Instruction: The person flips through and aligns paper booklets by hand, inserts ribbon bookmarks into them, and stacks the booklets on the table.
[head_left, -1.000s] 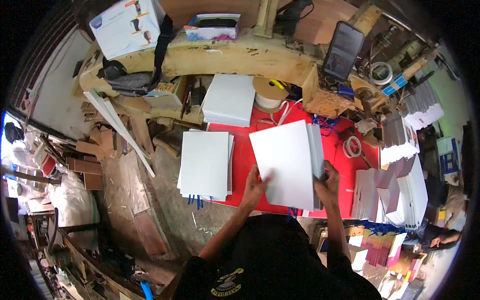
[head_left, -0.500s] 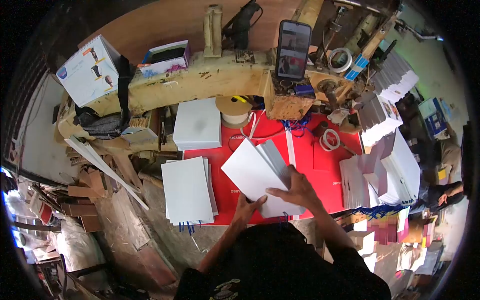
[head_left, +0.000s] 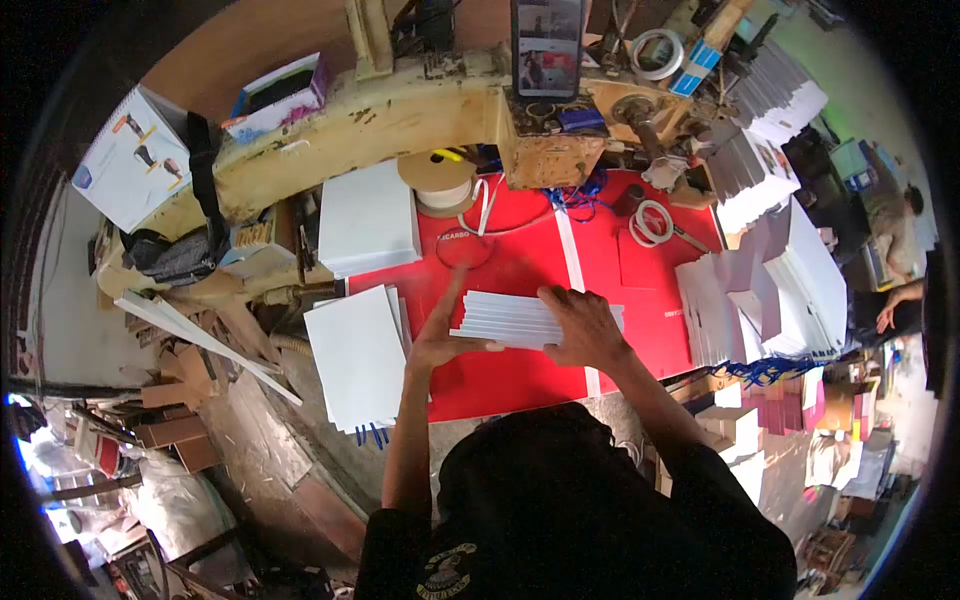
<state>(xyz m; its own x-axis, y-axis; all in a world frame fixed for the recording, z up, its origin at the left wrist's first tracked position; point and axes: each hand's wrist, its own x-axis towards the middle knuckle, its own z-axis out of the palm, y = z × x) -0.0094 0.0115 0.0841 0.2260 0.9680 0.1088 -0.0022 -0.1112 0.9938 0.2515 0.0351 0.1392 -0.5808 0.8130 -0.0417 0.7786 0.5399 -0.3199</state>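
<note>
1. a compact stack of thin white rectangular paper blocks (head_left: 508, 318) is between the two hands over the red-topped table (head_left: 500, 388), nearer its near edge than its far one, layered edges facing up; whether it touches the table cannot be told
2. the right hand (head_left: 588, 325) clasps the right end, fingers over the far side, thumb on the near side
3. the left hand (head_left: 440, 340) is spread at the left end, fingers toward the table's far edge, thumb along the near side; how firmly it presses cannot be told
4. the stack is probably fairly heavy for its size, firm when squeezed together, though a single block would likely bend
5. the smooth faces probably slide over one another, and bare corners could dent or crease
6. the surest hold seems to be at both ends, thumbs and fingers squeezing across every layer
7. white blocks with blue ribbons (head_left: 352, 350) lie at the table's left edge
</note>
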